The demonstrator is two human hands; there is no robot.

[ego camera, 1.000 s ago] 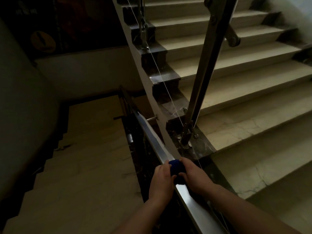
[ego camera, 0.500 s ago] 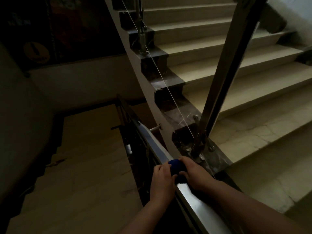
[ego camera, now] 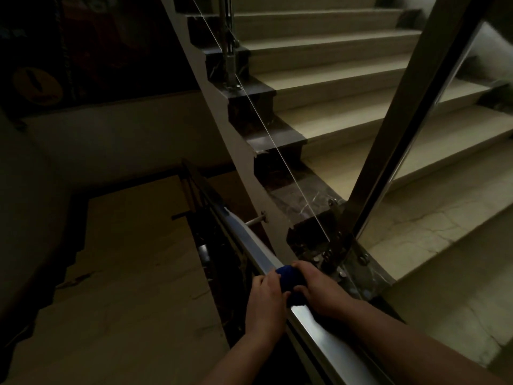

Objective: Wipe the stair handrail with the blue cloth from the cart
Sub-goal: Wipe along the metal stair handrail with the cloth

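A steel handrail (ego camera: 244,234) runs from the bottom right down and away towards the lower flight. A bunched dark blue cloth (ego camera: 289,278) is wrapped over the rail. My left hand (ego camera: 265,298) grips the cloth from the rail's left side. From the right side my right hand (ego camera: 317,287) clamps it, fingers curled over the top. Most of the cloth is hidden under both hands.
A second handrail (ego camera: 410,112) slants up steeply at the right above the rising marble steps (ego camera: 361,129). Its post base (ego camera: 337,245) is bolted just beyond my hands. The lower flight (ego camera: 125,273) drops away on the left. The stairwell is dim.
My head has moved forward and lower, so the upper handrail has swung to the right. Both hands stay clamped on the cloth at about the same spot on the rail.
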